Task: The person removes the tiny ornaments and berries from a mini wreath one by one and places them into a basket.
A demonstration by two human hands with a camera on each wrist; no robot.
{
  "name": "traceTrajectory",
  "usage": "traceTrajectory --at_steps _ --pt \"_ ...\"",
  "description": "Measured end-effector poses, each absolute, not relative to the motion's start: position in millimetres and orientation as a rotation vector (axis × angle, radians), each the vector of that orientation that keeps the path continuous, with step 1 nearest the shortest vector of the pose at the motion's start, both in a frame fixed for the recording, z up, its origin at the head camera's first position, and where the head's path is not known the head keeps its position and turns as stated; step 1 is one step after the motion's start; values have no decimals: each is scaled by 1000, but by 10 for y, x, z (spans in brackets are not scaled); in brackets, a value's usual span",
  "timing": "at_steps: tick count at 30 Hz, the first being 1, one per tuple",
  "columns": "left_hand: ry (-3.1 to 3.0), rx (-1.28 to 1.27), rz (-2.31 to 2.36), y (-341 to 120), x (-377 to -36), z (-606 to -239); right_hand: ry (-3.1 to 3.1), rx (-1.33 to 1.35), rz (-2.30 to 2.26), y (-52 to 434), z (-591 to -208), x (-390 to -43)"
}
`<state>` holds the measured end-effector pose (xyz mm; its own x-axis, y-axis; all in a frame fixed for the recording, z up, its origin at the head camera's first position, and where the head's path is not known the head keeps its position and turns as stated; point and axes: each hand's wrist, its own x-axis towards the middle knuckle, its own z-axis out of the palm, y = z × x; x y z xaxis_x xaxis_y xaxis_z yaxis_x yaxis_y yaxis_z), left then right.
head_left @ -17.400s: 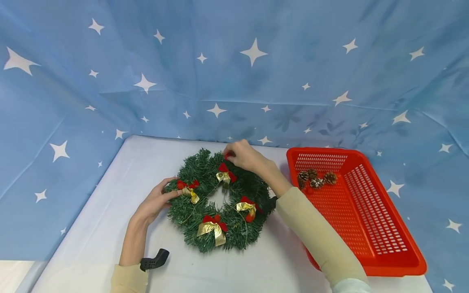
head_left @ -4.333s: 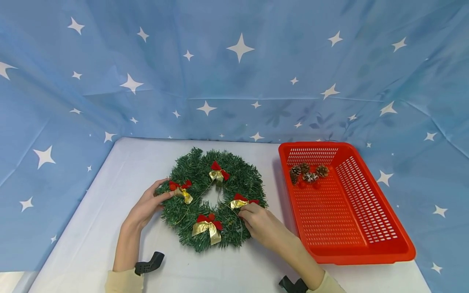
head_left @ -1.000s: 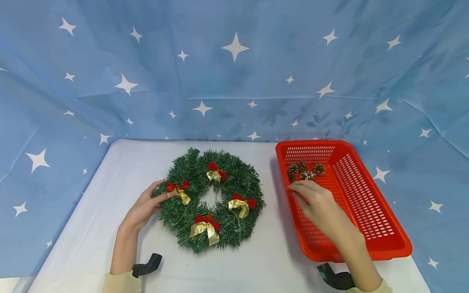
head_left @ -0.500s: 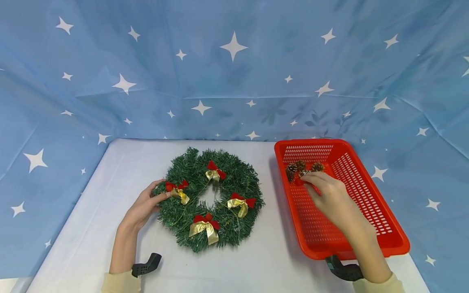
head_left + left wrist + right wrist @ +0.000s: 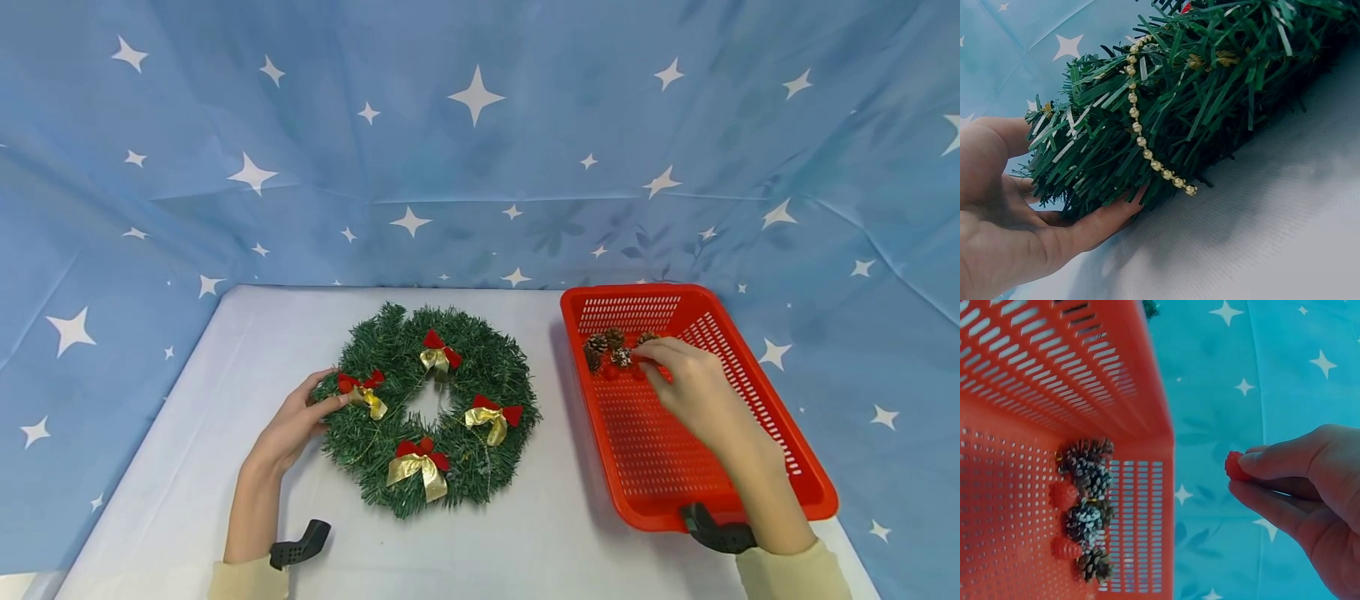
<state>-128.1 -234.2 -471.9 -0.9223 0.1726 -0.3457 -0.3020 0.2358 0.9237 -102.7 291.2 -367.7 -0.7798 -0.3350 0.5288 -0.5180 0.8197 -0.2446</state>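
Observation:
My left hand (image 5: 297, 421) grips the left edge of the green wreath (image 5: 510, 358), thumb on one side and fingers on the other. The wreath lies flat on the white cloth and carries several red-and-gold bows (image 5: 420, 468) spread round the ring. A string of gold beads (image 5: 1137, 127) hangs down its side in the left wrist view. My right hand (image 5: 693, 387) is over the red basket (image 5: 750, 400). Between its thumb and fingertips it pinches a red berry ornament (image 5: 1235, 467), clear in the right wrist view but mostly covered by the fingers from above.
Several pine cones (image 5: 1088, 475), some white-tipped, sit at the far left end of the basket, with red berries (image 5: 1065, 495) among them. The basket's raised rim (image 5: 596, 442) stands right of the wreath. A blue star-patterned backdrop (image 5: 420, 158) encloses the table (image 5: 450, 567).
My right hand has gone from the wreath to the basket, and over the last second has shifted rightward above it. The left hand keeps its grip on the wreath.

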Motion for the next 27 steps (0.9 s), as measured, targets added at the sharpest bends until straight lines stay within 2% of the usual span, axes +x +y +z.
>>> traceTrajectory --at_steps 27 --pt "2143 -122 1734 -2354 -1268 -4735 -2800 535 510 3387 -3881 -1432"
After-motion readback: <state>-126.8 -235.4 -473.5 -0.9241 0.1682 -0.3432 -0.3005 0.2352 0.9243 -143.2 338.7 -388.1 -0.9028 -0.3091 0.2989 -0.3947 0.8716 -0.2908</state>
